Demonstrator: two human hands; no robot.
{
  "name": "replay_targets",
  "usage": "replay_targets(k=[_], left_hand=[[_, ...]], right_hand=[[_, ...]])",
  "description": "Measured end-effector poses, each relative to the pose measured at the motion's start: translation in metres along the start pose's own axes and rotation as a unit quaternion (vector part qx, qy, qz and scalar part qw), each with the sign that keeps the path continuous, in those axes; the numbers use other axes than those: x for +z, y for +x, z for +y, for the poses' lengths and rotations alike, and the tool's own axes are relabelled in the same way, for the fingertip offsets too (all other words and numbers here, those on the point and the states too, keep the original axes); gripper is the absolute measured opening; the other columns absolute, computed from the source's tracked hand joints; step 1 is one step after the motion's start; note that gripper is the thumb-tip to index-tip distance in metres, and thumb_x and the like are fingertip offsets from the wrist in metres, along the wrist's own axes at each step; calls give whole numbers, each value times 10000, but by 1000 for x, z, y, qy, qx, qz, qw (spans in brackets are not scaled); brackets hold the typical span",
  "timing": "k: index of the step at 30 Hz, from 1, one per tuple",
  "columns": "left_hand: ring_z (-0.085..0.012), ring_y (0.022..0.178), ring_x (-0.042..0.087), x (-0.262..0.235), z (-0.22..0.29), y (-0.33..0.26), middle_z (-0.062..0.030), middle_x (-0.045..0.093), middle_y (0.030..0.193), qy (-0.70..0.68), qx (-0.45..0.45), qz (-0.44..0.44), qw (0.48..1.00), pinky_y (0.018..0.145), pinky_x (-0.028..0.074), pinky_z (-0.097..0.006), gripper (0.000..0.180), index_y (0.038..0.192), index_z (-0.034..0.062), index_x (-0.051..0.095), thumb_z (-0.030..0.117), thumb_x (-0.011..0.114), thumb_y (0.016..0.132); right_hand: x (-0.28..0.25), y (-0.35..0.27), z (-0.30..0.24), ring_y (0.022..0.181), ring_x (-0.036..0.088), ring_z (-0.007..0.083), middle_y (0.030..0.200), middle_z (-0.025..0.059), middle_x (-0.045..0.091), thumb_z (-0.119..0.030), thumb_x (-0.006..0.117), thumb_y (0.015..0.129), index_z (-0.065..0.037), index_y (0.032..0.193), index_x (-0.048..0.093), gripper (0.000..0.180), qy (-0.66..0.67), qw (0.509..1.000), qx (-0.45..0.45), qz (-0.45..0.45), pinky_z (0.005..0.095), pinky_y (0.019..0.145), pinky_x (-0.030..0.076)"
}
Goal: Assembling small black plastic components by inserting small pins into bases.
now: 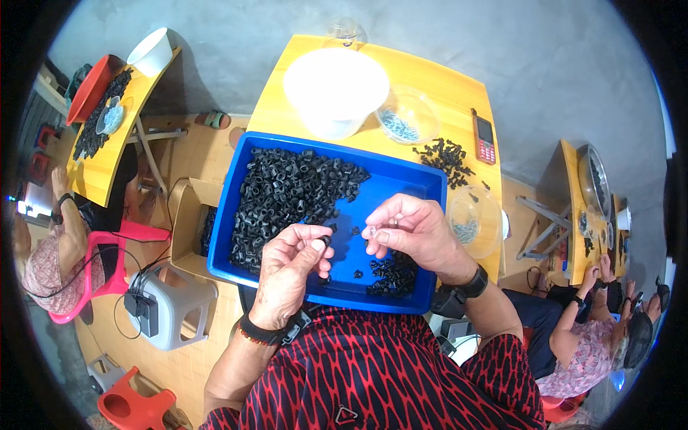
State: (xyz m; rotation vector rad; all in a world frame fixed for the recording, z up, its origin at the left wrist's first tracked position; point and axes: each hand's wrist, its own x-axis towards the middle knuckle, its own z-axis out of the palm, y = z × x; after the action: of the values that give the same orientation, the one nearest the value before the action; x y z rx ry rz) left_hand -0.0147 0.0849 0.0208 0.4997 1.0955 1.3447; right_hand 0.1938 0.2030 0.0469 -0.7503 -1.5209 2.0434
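Note:
Over a blue plastic tray [434,188], my left hand [287,271] pinches a small black plastic part [326,241] between thumb and fingers. My right hand [410,231] faces it a short way off, thumb and fingertips closed together; a tiny pale thing shows at the tips, too small to name. A big heap of black ring-like plastic parts [283,190] fills the tray's left side. Smaller black pieces [393,276] lie in its near right corner, partly below my right hand.
On the yellow table [430,77] stand a white bucket [335,89], a clear bowl of small silvery pieces [401,127], another clear tub [476,215], scattered black parts [446,159] and a red phone [484,137]. A cardboard box [188,236] and grey stool [172,304] are left. People sit at both side tables.

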Motion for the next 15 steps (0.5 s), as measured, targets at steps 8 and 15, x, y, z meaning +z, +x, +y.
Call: replay_targets(k=[8, 15], left_hand=[[-102, 681, 614, 1, -1, 1, -83, 679, 883, -11, 0, 2, 1000, 616, 522, -243, 194, 1130, -25, 630, 69, 635, 961], [-108, 683, 621, 0, -1, 1, -93, 683, 882, -13, 2, 2, 1000, 620, 527, -247, 178, 1111, -29, 628, 62, 636, 958]], right_hand=[[9, 2, 1, 812, 659, 86, 913, 46, 680, 15, 714, 881, 2, 1060, 640, 195, -63, 997, -9, 32, 238, 726, 557], [16, 5, 5, 839, 657, 98, 920, 38, 672, -12, 698, 898, 7, 1080, 652, 189, -224, 969, -93, 50, 243, 735, 553]])
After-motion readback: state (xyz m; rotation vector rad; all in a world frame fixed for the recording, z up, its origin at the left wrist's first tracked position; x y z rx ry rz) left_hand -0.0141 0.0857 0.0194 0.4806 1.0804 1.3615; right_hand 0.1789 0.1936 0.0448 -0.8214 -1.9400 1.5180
